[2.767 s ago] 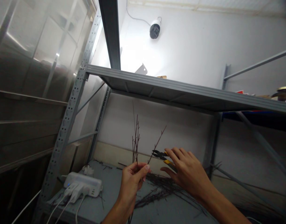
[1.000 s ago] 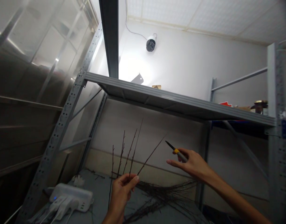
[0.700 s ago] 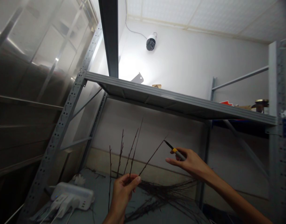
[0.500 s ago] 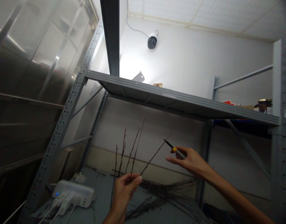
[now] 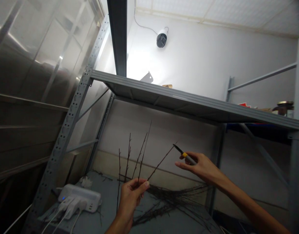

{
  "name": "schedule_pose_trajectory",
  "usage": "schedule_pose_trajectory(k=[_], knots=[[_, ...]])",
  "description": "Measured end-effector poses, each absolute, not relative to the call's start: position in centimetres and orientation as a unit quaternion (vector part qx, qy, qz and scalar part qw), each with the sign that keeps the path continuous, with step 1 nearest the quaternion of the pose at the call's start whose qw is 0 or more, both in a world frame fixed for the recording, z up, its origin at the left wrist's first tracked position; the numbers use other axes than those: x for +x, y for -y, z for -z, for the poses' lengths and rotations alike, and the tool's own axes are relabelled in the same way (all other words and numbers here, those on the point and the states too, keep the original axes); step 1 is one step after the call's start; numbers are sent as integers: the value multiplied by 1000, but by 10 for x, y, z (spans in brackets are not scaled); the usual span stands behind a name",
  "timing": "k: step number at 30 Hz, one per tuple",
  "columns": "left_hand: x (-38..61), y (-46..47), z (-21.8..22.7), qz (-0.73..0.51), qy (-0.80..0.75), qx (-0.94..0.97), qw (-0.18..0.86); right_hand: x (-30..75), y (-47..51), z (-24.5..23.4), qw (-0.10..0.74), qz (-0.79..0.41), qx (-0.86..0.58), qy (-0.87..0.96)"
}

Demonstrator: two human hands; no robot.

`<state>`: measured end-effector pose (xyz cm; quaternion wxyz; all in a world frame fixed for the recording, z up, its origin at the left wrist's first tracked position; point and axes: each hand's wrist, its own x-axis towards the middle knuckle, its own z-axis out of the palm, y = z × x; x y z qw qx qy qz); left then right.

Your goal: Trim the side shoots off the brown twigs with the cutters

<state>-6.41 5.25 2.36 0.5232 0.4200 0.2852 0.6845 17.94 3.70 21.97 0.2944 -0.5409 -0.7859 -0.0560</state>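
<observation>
My left hand [image 5: 131, 196] pinches a thin, dark branching twig [image 5: 139, 156] and holds it upright, its several bare shoots fanning upward. My right hand [image 5: 200, 165] is closed round small cutters [image 5: 182, 152] with yellow-and-grey handles. Their dark tip points left and almost meets the end of the twig's rightmost shoot. Below both hands, a pile of dark twigs [image 5: 174, 201] lies on the grey shelf surface [image 5: 105, 217].
A white power strip [image 5: 81, 197] with white plugs and cables sits at the shelf's left front. Grey metal rack uprights [image 5: 66, 136] and an upper shelf [image 5: 188, 104] frame the space. A security camera [image 5: 161, 38] hangs on the white wall. Small items stand on the upper shelf at right.
The cutters' tip has come closer to the rightmost shoot's end. My left hand keeps its pinch on the twig, which has fanned out compared with the oldest frame; the view shifted slightly.
</observation>
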Motion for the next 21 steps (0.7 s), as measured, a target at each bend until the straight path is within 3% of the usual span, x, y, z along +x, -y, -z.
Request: schedule_pose_trajectory(k=[15, 21], knots=[[-62, -47, -36, -651, -290, 438, 548, 197, -61, -197, 297, 230, -572, 730], [-59, -53, -34, -618, -332, 494, 514, 173, -34, -185, 291, 261, -556, 733]])
